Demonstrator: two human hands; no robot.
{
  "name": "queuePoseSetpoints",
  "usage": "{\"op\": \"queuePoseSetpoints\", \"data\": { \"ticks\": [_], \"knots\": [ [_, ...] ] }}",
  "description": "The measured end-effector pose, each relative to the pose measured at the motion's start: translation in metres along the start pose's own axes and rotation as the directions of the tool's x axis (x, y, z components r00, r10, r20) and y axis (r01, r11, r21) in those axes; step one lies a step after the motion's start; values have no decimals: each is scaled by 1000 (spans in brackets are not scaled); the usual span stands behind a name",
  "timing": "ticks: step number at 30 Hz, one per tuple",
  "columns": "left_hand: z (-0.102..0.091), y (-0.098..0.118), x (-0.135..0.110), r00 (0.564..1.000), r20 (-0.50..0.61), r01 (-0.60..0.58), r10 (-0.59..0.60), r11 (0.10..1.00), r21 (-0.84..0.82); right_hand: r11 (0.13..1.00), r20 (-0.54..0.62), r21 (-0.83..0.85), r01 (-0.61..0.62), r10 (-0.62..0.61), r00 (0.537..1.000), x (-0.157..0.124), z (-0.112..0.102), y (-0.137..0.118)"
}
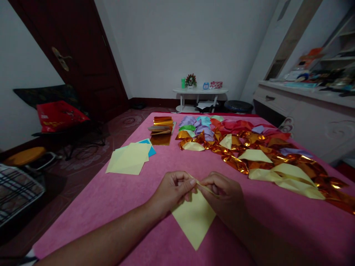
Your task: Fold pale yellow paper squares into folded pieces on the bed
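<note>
Between my hands is a sheet of pale yellow paper (pixel 195 220), turned so one corner points toward me. Its far edge is curled or folded where the fingers meet. My left hand (pixel 177 188) pinches that far edge between thumb and forefinger. On the other side my right hand (pixel 224 194) is closed on the same edge, its fingertips almost touching the left thumb. The near part of the paper hangs just over or rests on the pink cloth (pixel 116 214); I cannot tell which. Part of the fold is hidden by the fingers.
To the left lie loose yellow and blue sheets (pixel 129 159). Behind them sits a stack of shiny gold paper (pixel 161 136). Folded pieces in gold, yellow, red and purple (pixel 260 155) spread over the right side. Beyond stand a small white table (pixel 201 90) and a cabinet (pixel 305 111).
</note>
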State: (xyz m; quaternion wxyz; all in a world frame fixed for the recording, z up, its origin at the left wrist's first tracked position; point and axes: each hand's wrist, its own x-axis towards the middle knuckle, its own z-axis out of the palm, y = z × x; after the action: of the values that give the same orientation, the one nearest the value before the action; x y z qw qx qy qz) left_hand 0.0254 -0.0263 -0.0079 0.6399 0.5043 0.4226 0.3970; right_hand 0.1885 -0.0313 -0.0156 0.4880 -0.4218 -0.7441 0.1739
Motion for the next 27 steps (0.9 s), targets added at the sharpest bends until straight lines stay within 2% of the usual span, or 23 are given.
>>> {"op": "queuePoseSetpoints", "data": {
  "ticks": [17,27],
  "knots": [
    [-7,-5,1,998,67,21,-18,999,-47,998,47,59,-18,15,999,-3,0,-1],
    [-6,-3,1,998,54,42,-37,995,-92,998,68,52,-22,19,997,-2,-1,-3]
  ]
}}
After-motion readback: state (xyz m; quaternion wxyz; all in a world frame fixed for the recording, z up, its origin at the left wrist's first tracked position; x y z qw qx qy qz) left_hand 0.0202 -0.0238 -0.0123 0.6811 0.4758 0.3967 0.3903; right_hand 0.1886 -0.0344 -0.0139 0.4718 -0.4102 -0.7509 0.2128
